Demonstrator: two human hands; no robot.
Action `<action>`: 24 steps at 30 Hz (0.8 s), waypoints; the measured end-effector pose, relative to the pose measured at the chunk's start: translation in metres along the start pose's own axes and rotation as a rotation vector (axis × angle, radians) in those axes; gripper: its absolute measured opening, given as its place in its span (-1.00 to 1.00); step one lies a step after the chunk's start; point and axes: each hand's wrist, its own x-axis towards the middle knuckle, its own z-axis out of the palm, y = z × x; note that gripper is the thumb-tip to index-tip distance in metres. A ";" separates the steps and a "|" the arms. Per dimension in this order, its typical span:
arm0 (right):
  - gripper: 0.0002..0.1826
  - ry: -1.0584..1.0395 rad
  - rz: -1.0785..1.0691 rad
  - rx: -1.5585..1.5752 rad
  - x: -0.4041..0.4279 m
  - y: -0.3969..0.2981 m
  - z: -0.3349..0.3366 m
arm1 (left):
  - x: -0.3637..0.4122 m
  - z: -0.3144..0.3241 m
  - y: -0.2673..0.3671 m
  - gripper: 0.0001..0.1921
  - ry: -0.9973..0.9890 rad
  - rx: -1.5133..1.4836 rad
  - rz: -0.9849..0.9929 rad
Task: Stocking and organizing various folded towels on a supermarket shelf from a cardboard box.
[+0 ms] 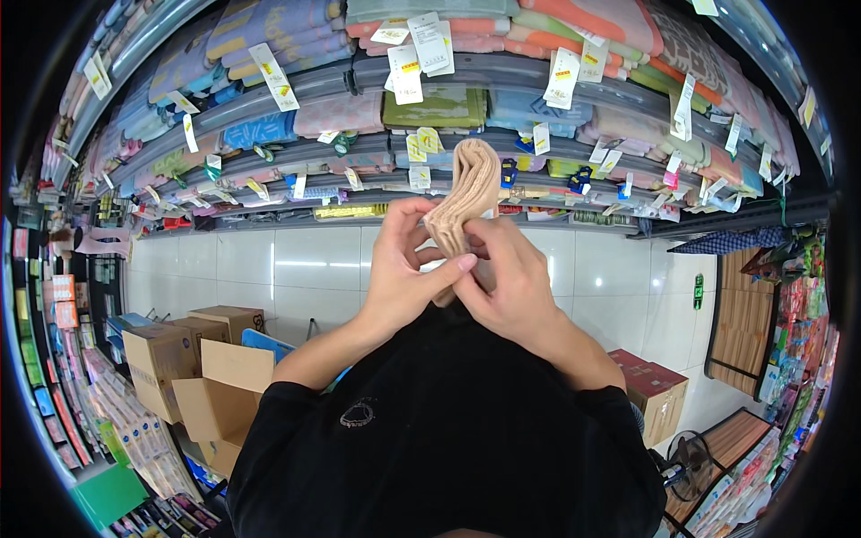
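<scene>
A folded beige textured cloth, probably a towel (pixel 464 181), is held upright in front of my chest, its stacked layers facing up. My left hand (pixel 410 262) grips its lower left side, the thumb laid across towards the bottom. On the other side my right hand (pixel 506 272) pinches the lower right part with thumb and bent fingers. The cloth's lower end is partly hidden behind my fingers. Beyond it, shelves carry folded towels, among them a green towel (pixel 436 109) and a blue patterned towel (pixel 259 131), with white paper tags (pixel 430 44) hanging over the shelf edges.
Cardboard boxes stand at the left on the tiled floor (pixel 323 269), one an open carton (pixel 218 410). A red-topped box (pixel 649 390) is at the right, near a black fan (pixel 689 464) and a wood-patterned bench or shelf (pixel 743 323). Stocked racks line both sides.
</scene>
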 end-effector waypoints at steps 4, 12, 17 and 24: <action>-0.51 -0.127 -0.050 0.067 -0.005 -0.009 -0.008 | 0.010 -0.017 -0.005 -0.52 0.004 0.109 0.026; -0.56 -0.022 -0.116 -0.125 0.001 0.049 -0.061 | 0.008 -0.052 0.015 -0.58 -0.144 0.260 0.063; -0.52 -0.149 -0.136 -0.046 0.004 0.055 -0.066 | 0.005 -0.064 0.025 -0.57 -0.275 0.280 0.078; -0.54 -0.298 -0.149 0.014 0.004 0.058 -0.061 | 0.009 -0.071 0.024 -0.58 -0.366 0.272 0.106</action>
